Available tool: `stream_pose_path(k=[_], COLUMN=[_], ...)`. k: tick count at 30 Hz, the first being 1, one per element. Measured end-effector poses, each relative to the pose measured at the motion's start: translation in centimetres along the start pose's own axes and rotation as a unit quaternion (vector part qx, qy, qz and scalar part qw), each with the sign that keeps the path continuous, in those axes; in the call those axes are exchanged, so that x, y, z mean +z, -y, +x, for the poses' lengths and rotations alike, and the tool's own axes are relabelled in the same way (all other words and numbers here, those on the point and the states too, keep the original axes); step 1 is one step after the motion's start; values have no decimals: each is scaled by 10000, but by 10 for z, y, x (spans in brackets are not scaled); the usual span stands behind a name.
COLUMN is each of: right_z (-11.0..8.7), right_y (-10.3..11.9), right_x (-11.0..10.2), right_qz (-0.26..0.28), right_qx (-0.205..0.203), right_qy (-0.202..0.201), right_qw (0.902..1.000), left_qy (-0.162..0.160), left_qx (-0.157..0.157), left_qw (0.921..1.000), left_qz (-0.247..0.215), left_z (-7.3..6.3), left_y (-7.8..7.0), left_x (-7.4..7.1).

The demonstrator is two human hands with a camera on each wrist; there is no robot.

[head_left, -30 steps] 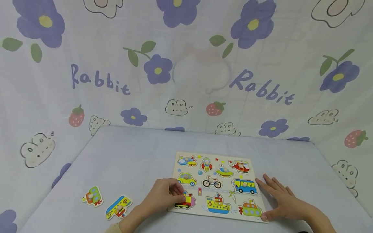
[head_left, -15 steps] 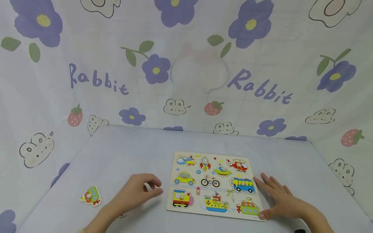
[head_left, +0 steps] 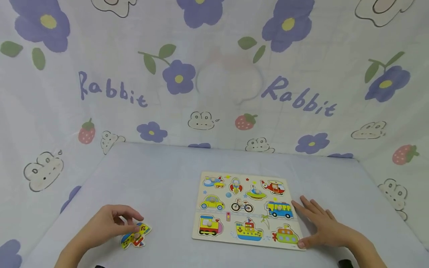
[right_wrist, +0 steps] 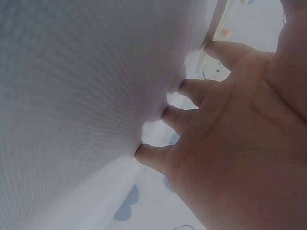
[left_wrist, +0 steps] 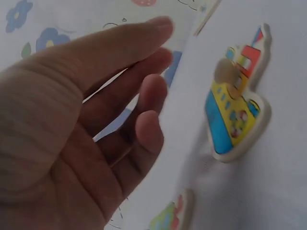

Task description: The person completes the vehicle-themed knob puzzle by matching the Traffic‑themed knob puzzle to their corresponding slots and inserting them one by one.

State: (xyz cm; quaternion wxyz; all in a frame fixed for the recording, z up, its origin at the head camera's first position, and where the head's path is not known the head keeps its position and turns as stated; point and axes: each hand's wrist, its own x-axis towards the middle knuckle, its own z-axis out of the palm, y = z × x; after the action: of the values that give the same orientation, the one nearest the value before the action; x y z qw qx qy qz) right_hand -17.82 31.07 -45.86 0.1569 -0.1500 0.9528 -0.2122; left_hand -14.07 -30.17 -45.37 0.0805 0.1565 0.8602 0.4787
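My left hand (head_left: 105,226) hovers beside a wooden ship puzzle piece (head_left: 135,236) with a round knob. The left wrist view shows a gap between its loosely bent fingers and the ship piece (left_wrist: 235,105). A green submarine piece (left_wrist: 171,215) lies near that hand, which hides it in the head view. To the right lies a wooden peg puzzle board (head_left: 231,236) of vehicles. Its train piece (head_left: 209,225) sits in place with a knob; the printed ship and submarine spots have no knobs. With fingers spread, my right hand (head_left: 326,230) touches the board's right edge, thumb at the near corner.
A pale cloth covers the table (head_left: 161,175). Behind it hangs a white curtain (head_left: 221,100) with purple flowers, strawberries and "Rabbit" lettering. Dark objects (head_left: 345,263) show at the bottom edge.
My left hand has left the train piece on the board and moved left, over to the loose ship piece. The right hand stays at the board's edge.
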Motion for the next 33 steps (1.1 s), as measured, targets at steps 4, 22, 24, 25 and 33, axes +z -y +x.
stream_pose_path(k=[4, 22, 24, 25, 33], right_z=[1, 0, 0, 1, 1], right_y=[1, 4, 5, 5, 1], right_x=[1, 0, 0, 0, 1], right_qz=[23, 37, 43, 53, -23], right_qx=[-47, -31, -26, -19, 36], right_qy=[9, -36, -25, -18, -26], right_qw=[10000, 10000, 10000, 10000, 10000], left_qy=[434, 707, 730, 731, 759], left_qx=[126, 443, 512, 553, 501], left_qw=[9990, 9964, 9958, 9956, 9953], left_qz=[-50, -136, -199, -215, -338], left_z=[-2, -6, -7, -7, -4], left_y=[12, 19, 20, 20, 17], left_x=[4, 4, 4, 4, 7])
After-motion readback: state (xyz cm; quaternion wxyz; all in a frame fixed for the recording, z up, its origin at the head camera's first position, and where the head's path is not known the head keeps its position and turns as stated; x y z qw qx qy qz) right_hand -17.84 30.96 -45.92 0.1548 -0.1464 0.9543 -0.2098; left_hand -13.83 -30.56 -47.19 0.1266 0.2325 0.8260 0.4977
